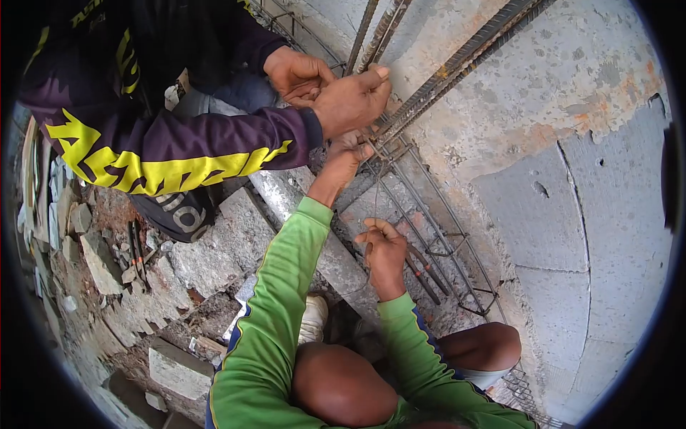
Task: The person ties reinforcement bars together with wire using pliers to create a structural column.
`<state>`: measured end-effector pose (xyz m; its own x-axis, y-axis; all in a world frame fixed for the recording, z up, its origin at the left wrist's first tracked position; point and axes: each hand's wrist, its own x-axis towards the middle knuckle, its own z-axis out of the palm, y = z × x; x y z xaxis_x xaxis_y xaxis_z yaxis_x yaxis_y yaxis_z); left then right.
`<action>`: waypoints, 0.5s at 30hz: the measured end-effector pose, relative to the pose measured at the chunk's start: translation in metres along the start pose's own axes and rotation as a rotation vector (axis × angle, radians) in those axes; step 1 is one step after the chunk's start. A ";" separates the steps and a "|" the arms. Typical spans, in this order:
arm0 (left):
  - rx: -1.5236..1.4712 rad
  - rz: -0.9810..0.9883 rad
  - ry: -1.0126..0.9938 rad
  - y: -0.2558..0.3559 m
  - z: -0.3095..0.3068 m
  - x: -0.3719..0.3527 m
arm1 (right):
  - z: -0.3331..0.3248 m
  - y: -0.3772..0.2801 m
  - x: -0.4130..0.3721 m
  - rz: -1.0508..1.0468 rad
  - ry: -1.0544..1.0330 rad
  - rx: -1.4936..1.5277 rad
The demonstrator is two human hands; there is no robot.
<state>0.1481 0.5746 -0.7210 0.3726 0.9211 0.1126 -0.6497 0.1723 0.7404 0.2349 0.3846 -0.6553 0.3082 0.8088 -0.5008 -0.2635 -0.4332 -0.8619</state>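
My left hand (341, 166) is closed at the joint of the rebar cage (421, 193), its fingertips against the bars and partly hidden; what they pinch I cannot make out. Lower down, my right hand (384, 256) pinches a thin tie wire (376, 196) that runs up toward that joint. Pincers (426, 273) with dark and red handles lie just right of my right hand, beside the cage. Upright ribbed rebars (457, 68) rise from the joint. Directly above my left hand, a co-worker's two hands (350, 101) work close together at the bars.
A concrete wall (550, 193) stands along the right side. The co-worker's dark purple sleeve (179, 154) reaches in from the left. Broken concrete blocks (182, 368) and rubble cover the ground at left, with another pair of pincers (137, 250) there. A dark cap-like item (179, 214) lies below the sleeve.
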 end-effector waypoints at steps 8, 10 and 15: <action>0.041 0.071 0.103 0.002 0.011 -0.004 | 0.007 0.009 0.015 -0.072 0.030 -0.104; 0.029 0.056 0.090 0.006 0.013 -0.005 | 0.010 0.008 0.016 -0.082 0.031 -0.083; 0.071 0.077 0.033 0.001 0.007 -0.004 | 0.011 0.005 0.013 -0.063 0.050 -0.067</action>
<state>0.1503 0.5692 -0.7159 0.3008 0.9419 0.1497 -0.6267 0.0769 0.7755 0.2276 0.3973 -0.6657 0.3678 0.8155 -0.4469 -0.1812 -0.4085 -0.8946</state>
